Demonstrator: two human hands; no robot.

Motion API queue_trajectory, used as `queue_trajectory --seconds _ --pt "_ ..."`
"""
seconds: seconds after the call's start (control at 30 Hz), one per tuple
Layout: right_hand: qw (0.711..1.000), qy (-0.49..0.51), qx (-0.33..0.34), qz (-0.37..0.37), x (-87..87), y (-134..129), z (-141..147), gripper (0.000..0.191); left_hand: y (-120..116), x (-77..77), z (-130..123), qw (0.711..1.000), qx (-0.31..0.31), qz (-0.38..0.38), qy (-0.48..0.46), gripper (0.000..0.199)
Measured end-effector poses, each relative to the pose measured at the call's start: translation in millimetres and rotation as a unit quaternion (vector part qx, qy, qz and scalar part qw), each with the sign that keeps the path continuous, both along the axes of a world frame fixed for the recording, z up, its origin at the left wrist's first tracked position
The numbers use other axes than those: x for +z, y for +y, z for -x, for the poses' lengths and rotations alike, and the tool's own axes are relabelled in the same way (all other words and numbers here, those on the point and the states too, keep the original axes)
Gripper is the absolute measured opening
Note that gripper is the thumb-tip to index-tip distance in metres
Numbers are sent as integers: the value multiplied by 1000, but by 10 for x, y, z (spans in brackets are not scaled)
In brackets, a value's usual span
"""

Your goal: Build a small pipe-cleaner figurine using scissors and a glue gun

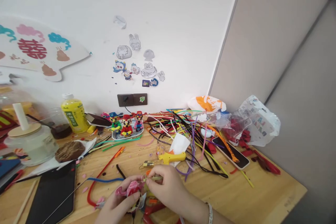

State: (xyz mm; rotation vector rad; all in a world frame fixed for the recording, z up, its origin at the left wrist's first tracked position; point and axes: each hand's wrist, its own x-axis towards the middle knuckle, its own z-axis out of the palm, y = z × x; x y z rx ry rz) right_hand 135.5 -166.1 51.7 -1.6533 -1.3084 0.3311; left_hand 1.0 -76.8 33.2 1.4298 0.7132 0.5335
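My left hand point(117, 203) is closed around a small pink-and-red figure point(133, 188) near the front edge of the desk. Part of the figure is hidden by the fingers and thumb. My right hand point(170, 185), with a bracelet at the wrist, pinches a thin yellow-green strip point(156, 178) right beside the figure's side. Whether the strip touches the figure I cannot tell. Just beyond the hands lies a yellow glue gun point(172, 158). A blue pipe cleaner point(105, 180) and a red one point(101, 171) lie left of my left hand.
Three small figures point(126, 127) stand on a patterned tray point(128, 137) by the wall. A heap of pipe cleaners point(181, 122) spreads to the right, beside a phone point(243, 161) and plastic bags point(262, 120). At left are a dark tablet point(52, 196), a yellow bottle point(75, 113) and a lidded jar point(33, 147).
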Motion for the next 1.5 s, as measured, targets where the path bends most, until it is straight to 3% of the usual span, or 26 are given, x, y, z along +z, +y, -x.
queue_trajectory --seconds 0.17,0.43,0.73,1.03,1.5 --pt "1000 1 0 6 13 2 -7 10 -49 83 7 1000 16 8 8 35" --pt "1000 0 3 17 -42 18 -19 12 -9 -25 -40 999 7 5 -44 31" --pt "999 10 -8 46 -18 31 -11 12 51 -89 -39 998 -44 -2 -50 31" --pt "999 -3 -10 43 -17 16 -1 12 -19 43 -25 999 -40 -1 -31 28" --pt "999 3 2 33 -15 12 -12 12 -68 96 -18 999 -33 10 -40 25"
